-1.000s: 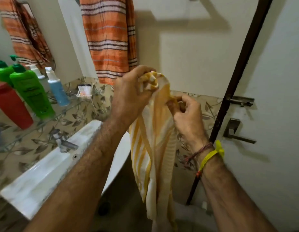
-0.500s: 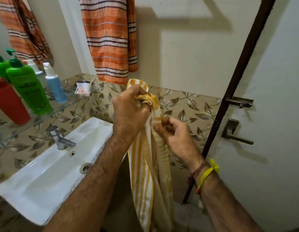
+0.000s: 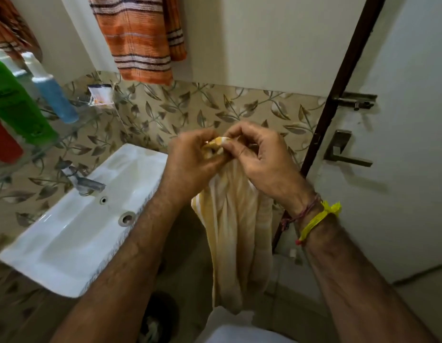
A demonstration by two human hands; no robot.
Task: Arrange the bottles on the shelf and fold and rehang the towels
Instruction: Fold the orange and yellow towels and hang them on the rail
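yellow-striped towel [image 3: 236,226] hangs bunched below both hands, in front of the white sink [image 3: 74,233] edge. its top corner is pinched between the left hand [image 3: 192,159] and right hand [image 3: 262,159], fingers curled onto the cloth, hands touching. the grip point is motion-blurred; fold state cannot be told. orange towel [image 3: 140,38] hangs on the wall above, top cut off. green bottle [image 3: 14,102] and blue bottle [image 3: 51,90] stand on the glass shelf [image 3: 66,134] at left, partly cropped.

Dim warm light, hard wall shadows (edges bowed, slightly blurred).
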